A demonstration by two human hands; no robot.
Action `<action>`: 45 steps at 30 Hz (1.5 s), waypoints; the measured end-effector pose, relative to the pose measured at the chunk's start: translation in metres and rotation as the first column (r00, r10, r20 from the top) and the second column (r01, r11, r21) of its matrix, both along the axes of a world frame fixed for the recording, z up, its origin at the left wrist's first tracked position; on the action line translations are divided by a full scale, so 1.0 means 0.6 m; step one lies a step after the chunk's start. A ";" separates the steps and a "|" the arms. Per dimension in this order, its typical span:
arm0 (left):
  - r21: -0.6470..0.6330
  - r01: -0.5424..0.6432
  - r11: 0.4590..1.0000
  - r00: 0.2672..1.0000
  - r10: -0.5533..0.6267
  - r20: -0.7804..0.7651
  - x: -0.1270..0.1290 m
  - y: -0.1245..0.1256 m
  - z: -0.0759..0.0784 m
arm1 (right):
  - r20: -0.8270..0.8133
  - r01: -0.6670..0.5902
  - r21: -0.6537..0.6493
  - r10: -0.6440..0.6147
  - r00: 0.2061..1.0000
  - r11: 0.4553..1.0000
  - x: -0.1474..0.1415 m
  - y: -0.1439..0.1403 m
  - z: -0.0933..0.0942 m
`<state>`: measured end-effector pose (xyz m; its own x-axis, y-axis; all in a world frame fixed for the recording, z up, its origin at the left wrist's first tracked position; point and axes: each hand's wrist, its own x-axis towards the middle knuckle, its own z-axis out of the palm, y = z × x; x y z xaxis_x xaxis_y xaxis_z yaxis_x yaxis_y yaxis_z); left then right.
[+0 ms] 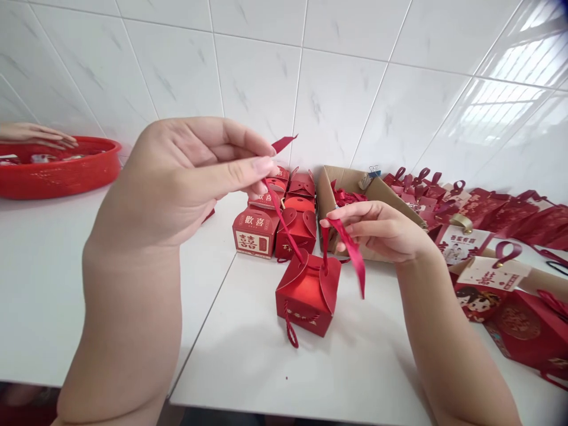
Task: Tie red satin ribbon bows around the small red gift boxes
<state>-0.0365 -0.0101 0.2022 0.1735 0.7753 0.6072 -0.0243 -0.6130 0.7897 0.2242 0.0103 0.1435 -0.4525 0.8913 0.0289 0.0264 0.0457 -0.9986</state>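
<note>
Just left of the frame's centre, the left hand (pixel 186 177) is raised, thumb and forefinger pinched shut on one end of a red ribbon (pixel 284 222) that slants down to the flaps of a small red gift box (pixel 306 296). To the right of centre and lower, the right hand (pixel 381 228) nips the ribbon's other end between its fingertips, the loose tail hanging past its wrist side. The box stands upright on the white table (pixel 266 367), just below the middle of the picture, its two curved top flaps drawn together and a twisted cord dangling down its front. The ribbon appears to pass through the slots in both flaps, though the crossing itself is too small to make out. To do this step well, I judge both ends should be kept evenly taut and pulled apart at a low angle, so the flaps meet squarely and the light box neither tips nor lifts. Behind it, a cluster of finished boxes (pixel 275 219) sits at centre; an open cardboard carton (pixel 377 192) and a heap of flat red bags (pixel 488 207) fill the right. At the upper left, another person's hand (pixel 35 135) rests over a red basin (pixel 57 171).
</note>
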 end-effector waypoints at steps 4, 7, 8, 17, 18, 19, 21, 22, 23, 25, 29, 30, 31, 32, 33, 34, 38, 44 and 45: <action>0.040 -0.035 0.999 0.999 0.035 -0.005 0.004 0.002 -0.006 | 0.101 0.056 0.147 -0.072 0.992 0.988 -0.003 -0.003 0.000; 0.080 -0.037 0.996 0.999 0.037 0.008 0.009 0.004 -0.009 | 0.142 0.153 0.238 -0.190 0.971 0.959 -0.010 -0.008 0.001; 0.085 -0.032 0.996 0.999 0.031 0.015 0.011 0.004 -0.010 | 0.145 0.170 0.252 -0.211 0.967 0.953 -0.012 -0.010 0.002; 0.022 -0.039 0.999 0.998 0.038 0.049 0.027 0.005 -0.008 | -0.013 0.409 0.484 -0.461 0.887 0.774 -0.011 -0.021 0.014; 0.023 -0.059 0.998 0.996 0.057 0.070 0.031 0.005 -0.008 | -0.038 0.436 0.491 -0.481 0.876 0.754 -0.012 -0.024 0.017; 0.021 -0.075 0.997 0.993 0.073 0.090 0.035 0.005 -0.007 | -0.059 0.455 0.492 -0.493 0.868 0.742 -0.013 -0.027 0.019; 0.017 -0.100 0.995 0.990 0.098 0.105 0.045 0.002 -0.002 | -0.100 0.492 0.491 -0.515 0.852 0.719 -0.017 -0.034 0.025; 0.013 -0.116 0.993 0.988 0.115 0.101 0.050 0.000 0.000 | -0.122 0.514 0.491 -0.528 0.840 0.704 -0.020 -0.037 0.027; 0.011 -0.140 0.990 0.986 0.138 0.097 0.055 -0.002 0.004 | -0.150 0.537 0.491 -0.541 0.828 0.686 -0.022 -0.039 0.029; 0.009 -0.190 0.982 0.978 0.189 0.089 0.062 -0.005 0.009 | -0.226 0.577 0.492 -0.544 0.808 0.652 -0.026 -0.042 0.033; -0.005 -0.190 0.982 0.979 0.190 0.073 0.073 -0.008 0.014 | -0.329 0.615 0.506 -0.523 0.786 0.605 -0.037 -0.050 0.045; -0.014 -0.177 0.984 0.981 0.178 0.075 0.076 -0.008 0.013 | -0.333 0.615 0.508 -0.521 0.786 0.603 -0.040 -0.053 0.049; -0.021 -0.176 0.984 0.980 0.177 0.088 0.080 -0.009 0.011 | -0.336 0.617 0.508 -0.522 0.784 0.601 -0.044 -0.056 0.053; -0.024 -0.187 0.982 0.976 0.189 0.111 0.084 -0.009 0.010 | -0.341 0.621 0.507 -0.523 0.781 0.598 -0.048 -0.058 0.057; -0.018 -0.205 0.979 0.968 0.206 0.141 0.089 -0.010 0.008 | -0.350 0.629 0.503 -0.525 0.776 0.593 -0.051 -0.060 0.060; -0.006 -0.222 0.975 0.960 0.220 0.172 0.094 -0.011 0.006 | -0.363 0.639 0.501 -0.529 0.767 0.583 -0.054 -0.061 0.063; 0.034 -0.217 0.976 0.951 0.204 0.232 0.106 -0.013 -0.001 | -0.407 0.679 0.508 -0.547 0.731 0.530 -0.059 -0.064 0.066; 0.059 -0.167 0.984 0.945 0.143 0.294 0.103 -0.012 -0.003 | -0.426 0.669 0.525 -0.517 0.742 0.527 -0.059 -0.068 0.059; 0.064 -0.170 0.983 0.942 0.143 0.305 0.102 -0.012 -0.003 | -0.428 0.671 0.524 -0.519 0.740 0.525 -0.059 -0.069 0.059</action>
<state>0.0249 -0.0173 0.2002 -0.1453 0.7189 0.6798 -0.1484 -0.6952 0.7034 0.1886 -0.0310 0.1791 0.2615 0.6829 0.6821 0.0978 0.6843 -0.7226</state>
